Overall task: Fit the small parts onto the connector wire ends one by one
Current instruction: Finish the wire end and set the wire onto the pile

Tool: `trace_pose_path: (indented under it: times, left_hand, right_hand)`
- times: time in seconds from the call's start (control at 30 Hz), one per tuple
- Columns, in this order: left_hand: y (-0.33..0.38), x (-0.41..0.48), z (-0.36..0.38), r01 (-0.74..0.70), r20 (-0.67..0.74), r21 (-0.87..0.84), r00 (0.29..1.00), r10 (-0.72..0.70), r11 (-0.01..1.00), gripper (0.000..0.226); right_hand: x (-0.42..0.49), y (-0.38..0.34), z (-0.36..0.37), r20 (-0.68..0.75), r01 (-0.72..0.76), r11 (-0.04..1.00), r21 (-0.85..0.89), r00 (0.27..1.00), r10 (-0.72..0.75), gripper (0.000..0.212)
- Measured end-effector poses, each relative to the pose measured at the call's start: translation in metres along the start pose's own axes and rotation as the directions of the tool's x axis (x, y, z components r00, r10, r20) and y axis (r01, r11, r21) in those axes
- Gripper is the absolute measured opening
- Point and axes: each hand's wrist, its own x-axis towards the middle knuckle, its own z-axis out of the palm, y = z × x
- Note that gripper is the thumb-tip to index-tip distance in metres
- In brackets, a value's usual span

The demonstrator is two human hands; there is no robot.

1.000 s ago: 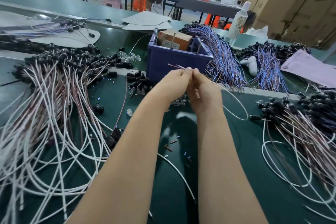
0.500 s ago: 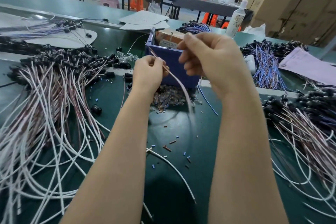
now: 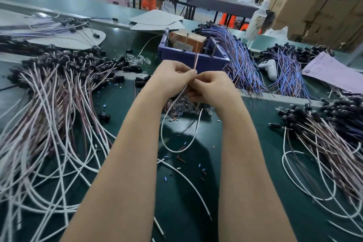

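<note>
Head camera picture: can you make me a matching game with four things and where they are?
Things:
1 blue bin
2 white bottle
3 thin wire
4 paper sheet

Places:
A pinched in the left hand
B standing at the back right
C holds a brown box
D lying at the right edge

Pairs: 1-C, 2-B, 3-A, 4-D.

green mat [image 3: 245,143] lies bare between wire heaps [image 3: 49,114]; blue bin [image 3: 188,59] blocks ahead.
</note>
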Motion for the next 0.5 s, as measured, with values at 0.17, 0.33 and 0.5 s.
trace_pose_path:
  times: [0.17, 0.33, 0.5]
  left_hand:
    - [0.001, -0.002, -0.013, 0.069, 0.159, 0.240, 0.981, -0.109, 0.968, 0.024]
    - [0.005, -0.001, -0.018, 0.074, 0.106, 0.290, 0.988, -0.109, 0.954, 0.025]
    - [0.001, 0.005, -0.021, 0.055, -0.168, 0.219, 0.986, -0.018, 0.974, 0.020]
  right_hand:
    - [0.005, 0.008, 0.000, -0.013, -0.086, 0.978, 0.191, 0.996, 0.091, 0.019]
    - [0.002, 0.004, 0.002, 0.003, -0.114, 0.915, 0.388, 0.992, 0.122, 0.025]
    - [0.000, -0.004, 0.000, -0.120, -0.113, 0.917, 0.382, 0.978, 0.170, 0.012]
